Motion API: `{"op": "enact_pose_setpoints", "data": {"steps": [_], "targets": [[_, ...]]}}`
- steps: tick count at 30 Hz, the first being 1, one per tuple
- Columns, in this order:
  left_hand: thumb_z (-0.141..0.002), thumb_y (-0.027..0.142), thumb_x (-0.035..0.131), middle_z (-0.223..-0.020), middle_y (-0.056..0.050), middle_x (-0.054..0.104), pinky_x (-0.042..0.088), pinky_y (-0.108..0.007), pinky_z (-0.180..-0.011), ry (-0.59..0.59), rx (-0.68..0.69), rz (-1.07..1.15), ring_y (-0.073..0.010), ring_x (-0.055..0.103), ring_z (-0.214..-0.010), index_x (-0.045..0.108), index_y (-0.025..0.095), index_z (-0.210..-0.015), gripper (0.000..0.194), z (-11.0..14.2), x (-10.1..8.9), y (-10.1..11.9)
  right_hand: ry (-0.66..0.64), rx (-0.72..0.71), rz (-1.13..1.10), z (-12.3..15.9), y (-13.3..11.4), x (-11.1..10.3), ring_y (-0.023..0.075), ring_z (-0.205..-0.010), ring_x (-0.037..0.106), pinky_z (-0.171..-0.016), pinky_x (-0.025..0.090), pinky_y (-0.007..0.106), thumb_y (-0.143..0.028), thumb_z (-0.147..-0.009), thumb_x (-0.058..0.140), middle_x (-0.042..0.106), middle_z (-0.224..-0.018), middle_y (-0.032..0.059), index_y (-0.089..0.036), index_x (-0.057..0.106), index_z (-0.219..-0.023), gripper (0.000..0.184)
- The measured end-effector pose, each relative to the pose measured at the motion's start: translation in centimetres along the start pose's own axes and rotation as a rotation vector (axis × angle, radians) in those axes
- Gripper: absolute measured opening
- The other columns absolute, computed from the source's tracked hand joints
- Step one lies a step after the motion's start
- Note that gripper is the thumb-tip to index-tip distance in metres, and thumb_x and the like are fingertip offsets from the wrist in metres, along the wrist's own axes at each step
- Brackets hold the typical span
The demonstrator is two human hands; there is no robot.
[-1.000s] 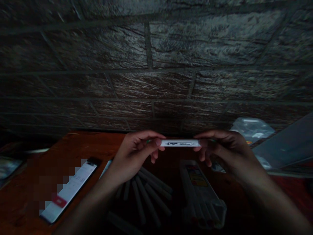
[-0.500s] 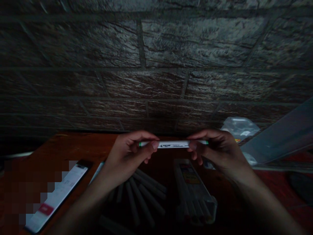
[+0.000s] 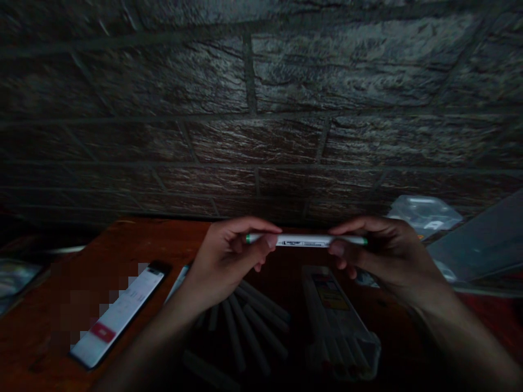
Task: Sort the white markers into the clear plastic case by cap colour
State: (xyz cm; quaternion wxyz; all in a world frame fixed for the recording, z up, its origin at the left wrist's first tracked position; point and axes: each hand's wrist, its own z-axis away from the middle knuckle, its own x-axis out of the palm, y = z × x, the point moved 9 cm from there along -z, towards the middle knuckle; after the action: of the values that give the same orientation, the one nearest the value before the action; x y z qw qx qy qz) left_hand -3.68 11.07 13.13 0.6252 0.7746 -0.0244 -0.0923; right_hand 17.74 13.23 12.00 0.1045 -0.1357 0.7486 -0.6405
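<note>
A white marker (image 3: 304,240) with green ends and dark print is held level above the table. My left hand (image 3: 235,258) pinches it near its left end between thumb and fingers. Near the other end, my right hand (image 3: 386,253) grips it the same way. Below and between the hands lie several loose white markers (image 3: 249,326), fanned out in deep shadow. To their right is a clear plastic case (image 3: 339,321) with a coloured label and several markers inside.
A phone (image 3: 118,318) with a lit screen lies on the wooden table (image 3: 139,239) at left. A clear plastic container (image 3: 425,212) stands behind my right hand, beside a translucent panel (image 3: 482,239). A brick-patterned wall (image 3: 286,139) rises at the back.
The view has turned slightly left, so everything sits further right in the picture. Both hands keep the same grip on the marker.
</note>
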Motion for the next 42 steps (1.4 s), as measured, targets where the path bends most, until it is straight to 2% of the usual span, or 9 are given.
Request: {"op": "enact_pose_setpoints", "data": {"steps": [3,11,20,25,33,39,42], "targets": [[-0.089,0.024,0.08,-0.065,0.003,0.066,0.046,-0.01,-0.047,0.011,0.013,-0.024,-0.0043,0.057,-0.052,0.078,0.017,-0.099,0.013,0.2,0.1,0.3,-0.009,0.005,-0.005,-0.1,0.0,0.2,0.0089,-0.047,0.062,-0.045,0.052,0.014,-0.025,-0.081,0.089,0.072,-0.063,0.0034,-0.023,0.082,-0.096,0.016],[-0.09,0.024,0.079,-0.069,0.002,0.07,0.047,-0.011,-0.049,-0.011,0.023,-0.037,-0.0046,0.058,-0.053,0.08,0.018,-0.103,0.015,0.2,-0.2,0.3,0.066,-0.03,0.112,0.2,-0.2,-0.8,0.0072,-0.045,0.059,-0.042,0.049,0.012,-0.031,-0.081,0.09,0.07,-0.06,0.0012,-0.025,0.084,-0.094,0.016],[-0.093,0.02,0.073,-0.081,-0.002,0.076,0.053,-0.012,-0.054,-0.01,0.031,0.003,-0.0052,0.063,-0.057,0.079,0.014,-0.106,0.016,0.1,-0.3,0.8,-0.004,-0.044,0.033,-0.2,-0.2,-0.4,0.0092,-0.051,0.065,-0.046,0.055,0.014,-0.029,-0.087,0.085,0.073,-0.066,0.0018,-0.026,0.083,-0.097,0.011],[-0.096,0.021,0.068,-0.084,-0.002,0.076,0.055,-0.013,-0.057,-0.056,0.016,0.0,-0.0051,0.065,-0.059,0.078,0.015,-0.109,0.017,0.1,-0.2,0.9,-0.011,-0.049,-0.003,0.0,-0.2,-0.5,0.0098,-0.053,0.066,-0.046,0.054,0.014,-0.03,-0.088,0.084,0.074,-0.069,0.0025,-0.026,0.083,-0.097,0.01],[-0.089,0.025,0.078,-0.067,0.003,0.068,0.044,-0.008,-0.046,0.004,0.037,-0.142,-0.0038,0.058,-0.051,0.078,0.018,-0.101,0.013,0.3,-0.1,0.7,0.033,-0.08,0.077,0.1,-1.5,0.0,0.0065,-0.046,0.061,-0.044,0.051,0.011,-0.025,-0.083,0.088,0.071,-0.063,0.0003,-0.021,0.081,-0.09,0.011],[-0.087,0.023,0.08,-0.066,0.002,0.07,0.049,-0.012,-0.047,0.015,0.052,-0.081,-0.0062,0.061,-0.05,0.08,0.019,-0.101,0.014,0.3,-0.6,0.7,-0.006,-0.04,-0.003,0.0,-0.8,0.0,0.0081,-0.048,0.064,-0.045,0.054,0.013,-0.03,-0.086,0.086,0.074,-0.066,0.0018,-0.024,0.083,-0.095,0.011],[-0.087,0.023,0.081,-0.063,0.002,0.069,0.048,-0.012,-0.045,0.037,0.056,-0.049,-0.0061,0.06,-0.047,0.081,0.019,-0.1,0.013,0.1,-1.0,0.7,-0.01,-0.031,-0.055,-0.1,-0.8,-0.1,0.0085,-0.049,0.065,-0.044,0.054,0.013,-0.026,-0.085,0.086,0.074,-0.066,0.0015,-0.024,0.082,-0.094,0.01]]}}
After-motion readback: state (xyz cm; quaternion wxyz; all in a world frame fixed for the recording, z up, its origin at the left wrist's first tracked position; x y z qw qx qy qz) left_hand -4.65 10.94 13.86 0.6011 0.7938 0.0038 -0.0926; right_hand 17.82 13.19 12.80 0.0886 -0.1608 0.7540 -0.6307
